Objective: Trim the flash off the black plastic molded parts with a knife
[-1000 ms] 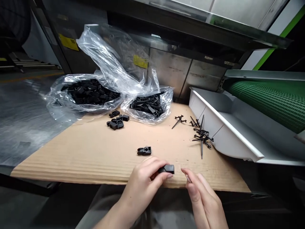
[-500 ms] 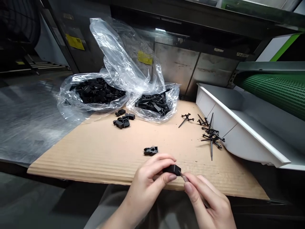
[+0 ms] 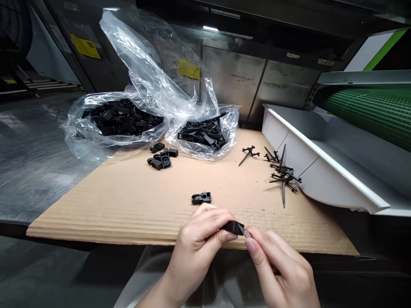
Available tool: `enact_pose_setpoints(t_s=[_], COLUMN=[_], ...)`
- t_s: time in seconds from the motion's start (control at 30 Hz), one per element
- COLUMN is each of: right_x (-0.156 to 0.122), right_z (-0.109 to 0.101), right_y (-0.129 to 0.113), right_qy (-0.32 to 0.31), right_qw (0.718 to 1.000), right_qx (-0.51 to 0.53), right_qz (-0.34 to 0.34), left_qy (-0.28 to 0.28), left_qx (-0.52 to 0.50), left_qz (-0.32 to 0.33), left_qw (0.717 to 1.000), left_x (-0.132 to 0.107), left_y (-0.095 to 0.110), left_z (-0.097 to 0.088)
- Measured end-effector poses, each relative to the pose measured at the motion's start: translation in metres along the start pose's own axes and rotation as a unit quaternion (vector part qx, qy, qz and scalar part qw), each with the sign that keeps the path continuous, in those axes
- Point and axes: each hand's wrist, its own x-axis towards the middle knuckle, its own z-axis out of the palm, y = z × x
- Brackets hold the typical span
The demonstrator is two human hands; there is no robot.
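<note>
"As you look down at the hands, where is the black plastic clip?"

"Clamped between the thumb and fingers of the left hand, its end poking out toward three o'clock."

"And the right hand?"

"Thumb and forefinger pinched together on a small shiny sliver, which touches the clip's end."

"What's nearby?"

"Another clip lies on the corrugated cardboard at twelve o'clock; black pins sit at two o'clock, beside a white tray."
</note>
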Motion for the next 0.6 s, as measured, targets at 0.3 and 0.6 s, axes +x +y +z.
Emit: enact_pose_setpoints(t_s=[0.3,0.6], right_x=[0.003,0.008], right_z=[-0.001,-0.011], right_y=[0.005,0.009], right_qy=[-0.031,0.001], right_qw=[0.999,0.994], right_qx=[-0.005,0.043], right_qz=[0.031,0.105], left_qy=[0.044,0.062], left_qx=[0.033,0.027], left_qz=[0.069,0.089], left_qw=[0.996,0.994], left_x=[-0.006,-0.006], left_y=[-0.008,-0.007], left_z=[0.003,0.006])
